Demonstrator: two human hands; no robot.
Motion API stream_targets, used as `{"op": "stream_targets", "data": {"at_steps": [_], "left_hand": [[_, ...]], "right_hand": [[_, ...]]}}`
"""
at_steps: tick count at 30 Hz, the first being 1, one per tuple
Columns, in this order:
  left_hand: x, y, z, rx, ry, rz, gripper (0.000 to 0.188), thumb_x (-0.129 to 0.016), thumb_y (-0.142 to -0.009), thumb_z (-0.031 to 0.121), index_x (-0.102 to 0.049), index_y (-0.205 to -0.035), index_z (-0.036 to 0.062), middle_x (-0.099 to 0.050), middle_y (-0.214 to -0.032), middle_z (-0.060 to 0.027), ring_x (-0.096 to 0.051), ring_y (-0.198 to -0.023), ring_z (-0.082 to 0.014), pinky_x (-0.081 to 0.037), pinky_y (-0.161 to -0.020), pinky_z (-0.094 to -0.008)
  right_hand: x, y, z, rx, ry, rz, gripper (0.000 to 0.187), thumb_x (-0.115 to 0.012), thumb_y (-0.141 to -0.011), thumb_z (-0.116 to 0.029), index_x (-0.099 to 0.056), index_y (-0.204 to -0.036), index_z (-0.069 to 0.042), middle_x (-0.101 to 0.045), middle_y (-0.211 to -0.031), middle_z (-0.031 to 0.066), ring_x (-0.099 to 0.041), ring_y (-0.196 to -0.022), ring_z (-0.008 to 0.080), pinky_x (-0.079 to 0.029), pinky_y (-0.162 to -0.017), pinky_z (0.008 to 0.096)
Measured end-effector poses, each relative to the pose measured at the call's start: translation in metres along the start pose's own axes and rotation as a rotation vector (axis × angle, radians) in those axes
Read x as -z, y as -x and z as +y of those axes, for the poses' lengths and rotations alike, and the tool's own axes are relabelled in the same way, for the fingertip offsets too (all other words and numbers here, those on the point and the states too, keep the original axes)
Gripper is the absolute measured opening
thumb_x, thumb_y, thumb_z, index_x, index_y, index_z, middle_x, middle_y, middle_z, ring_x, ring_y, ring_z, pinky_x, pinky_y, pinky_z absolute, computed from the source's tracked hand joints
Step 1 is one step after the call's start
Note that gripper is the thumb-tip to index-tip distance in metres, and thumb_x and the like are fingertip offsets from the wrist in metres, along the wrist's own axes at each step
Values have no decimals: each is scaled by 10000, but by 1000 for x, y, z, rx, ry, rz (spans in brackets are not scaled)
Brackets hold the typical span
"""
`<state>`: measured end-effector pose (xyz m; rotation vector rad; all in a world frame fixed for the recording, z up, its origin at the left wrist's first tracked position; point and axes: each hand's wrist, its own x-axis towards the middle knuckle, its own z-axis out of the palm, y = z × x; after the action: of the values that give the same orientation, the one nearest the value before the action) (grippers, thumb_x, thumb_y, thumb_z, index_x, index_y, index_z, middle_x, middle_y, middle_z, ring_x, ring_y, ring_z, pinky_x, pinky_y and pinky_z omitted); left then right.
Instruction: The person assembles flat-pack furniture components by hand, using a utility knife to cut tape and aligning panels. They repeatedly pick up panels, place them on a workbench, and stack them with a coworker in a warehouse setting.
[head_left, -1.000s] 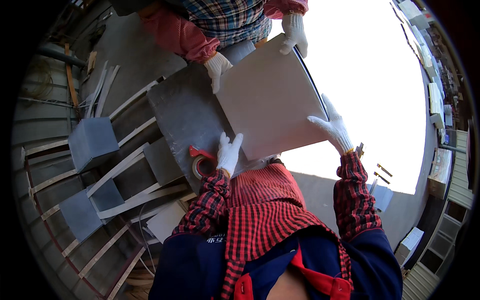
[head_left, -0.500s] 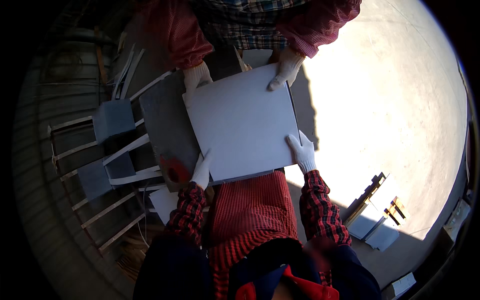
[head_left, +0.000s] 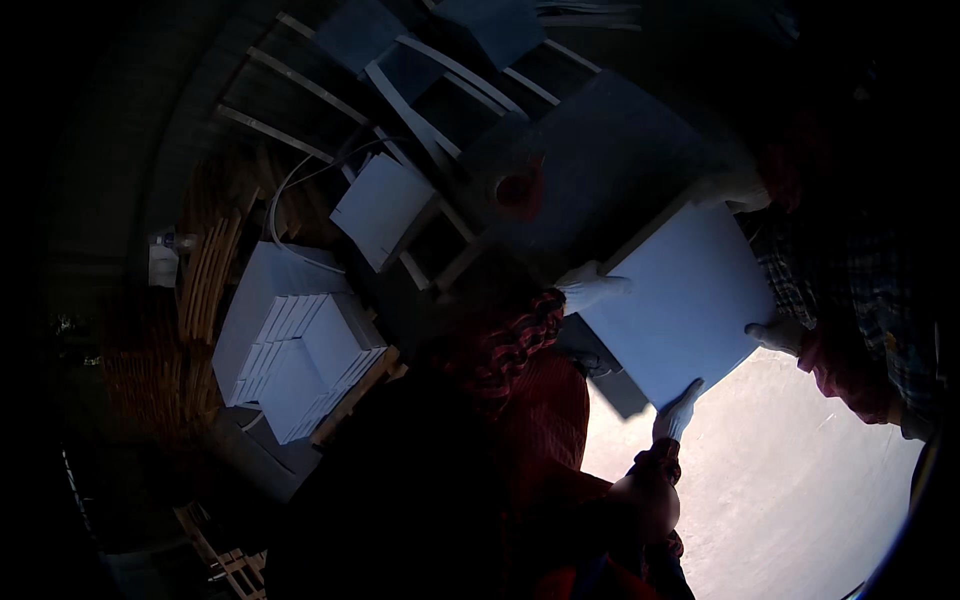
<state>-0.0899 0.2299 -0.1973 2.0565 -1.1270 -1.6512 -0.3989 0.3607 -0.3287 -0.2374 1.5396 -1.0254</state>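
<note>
A flat white rectangular board (head_left: 680, 300) is held level between me and a person facing me. My left hand (head_left: 592, 287), in a white glove, grips its near left edge with the thumb lying on top. At the near right corner my gloved right hand (head_left: 678, 412) has hold of the edge, fingers partly hidden. The other person's gloved hand (head_left: 780, 335) grasps the far right side; their second hand (head_left: 735, 190) is dim at the far left corner.
A dark tabletop (head_left: 620, 130) with a red round patch (head_left: 518, 192) lies beyond the board. To the left stand stacked white boards (head_left: 300, 350) on a wooden pallet (head_left: 355, 400), wood strips (head_left: 207, 280) and a metal frame (head_left: 300, 75). Sunlit floor (head_left: 780, 470) is at right.
My view has swung left, bringing the stacked boards into sight. The held board has come away from the dark tabletop, with both my hands and the other person's still on it.
</note>
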Motion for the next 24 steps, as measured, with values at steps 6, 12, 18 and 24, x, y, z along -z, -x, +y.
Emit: {"op": "stream_targets", "data": {"at_steps": [6, 12, 18, 24], "left_hand": [[-10, -2, -51, 19, 155, -144, 623, -694, -752, 535, -693, -1125, 36, -700, -1035, -156, -650, -980, -304, -476, -870, -391], [5, -17, -108, -88, 354, -350, 570, -669, -785, 538, -706, -1126, 83, -706, -1050, -113, -640, -1019, -286, -469, -900, -383], [37, -5, -133, -38, 476, -354, 545, -662, -799, 527, -713, -1123, 91, -706, -1070, -112, -631, -1051, -273, -458, -928, -377], [60, 11, -181, 58, 562, -204, 521, -656, -813, 516, -720, -1120, 100, -706, -1091, -111, -622, -1084, -260, -447, -957, -372]], "right_hand": [[-17, 54, -26, 0, 19, 195, 825, -460, -968, -598, -325, -1462, 49, -474, -1408, 170, -473, -1268, 280, -377, -1064, 373], [-16, 6, -68, -173, 358, -12, 753, -523, -953, -543, -363, -1418, 29, -495, -1364, 148, -492, -1223, 260, -396, -1037, 367], [-26, -97, -190, -401, 1353, -672, 685, -585, -939, -488, -401, -1373, 9, -515, -1320, 126, -511, -1178, 240, -414, -1009, 362], [-71, -119, -233, -203, 1572, -1075, 570, -673, -920, -375, -445, -1308, -24, -540, -1254, 98, -535, -1110, 219, -437, -967, 350]]}}
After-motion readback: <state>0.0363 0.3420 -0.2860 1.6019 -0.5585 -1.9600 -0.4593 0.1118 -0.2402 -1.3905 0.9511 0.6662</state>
